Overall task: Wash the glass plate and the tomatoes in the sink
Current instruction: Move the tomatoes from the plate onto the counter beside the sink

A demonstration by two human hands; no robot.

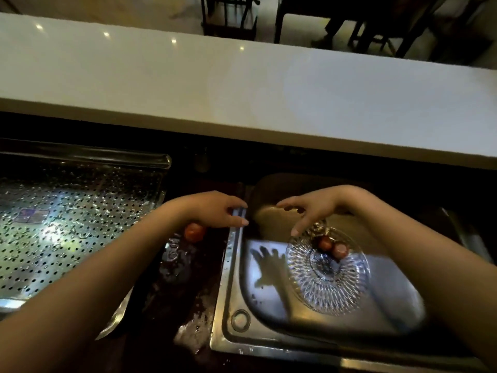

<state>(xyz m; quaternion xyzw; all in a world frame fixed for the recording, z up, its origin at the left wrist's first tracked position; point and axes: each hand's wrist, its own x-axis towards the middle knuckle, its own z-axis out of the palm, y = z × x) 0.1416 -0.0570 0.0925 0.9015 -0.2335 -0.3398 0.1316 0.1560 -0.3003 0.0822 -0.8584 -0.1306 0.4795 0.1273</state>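
Note:
A cut-glass plate (328,275) lies in the steel sink (234,265). Two red tomatoes (332,244) sit on the plate's far side. Another tomato (194,232) rests on the dark wet counter left of the sink, partly under my left wrist. My left hand (217,210) lies flat over the sink's left rim, fingers stretched out, holding nothing. My right hand (309,208) hovers above the far edge of the plate with fingers spread and curled downward, empty. Its shadow falls on the sink floor left of the plate.
A perforated steel drain tray (67,224) fills the left side. A raised white counter ledge (242,84) runs across behind the sink. Dark chairs (228,17) stand beyond it. A round overflow hole (240,320) sits at the sink's near left corner.

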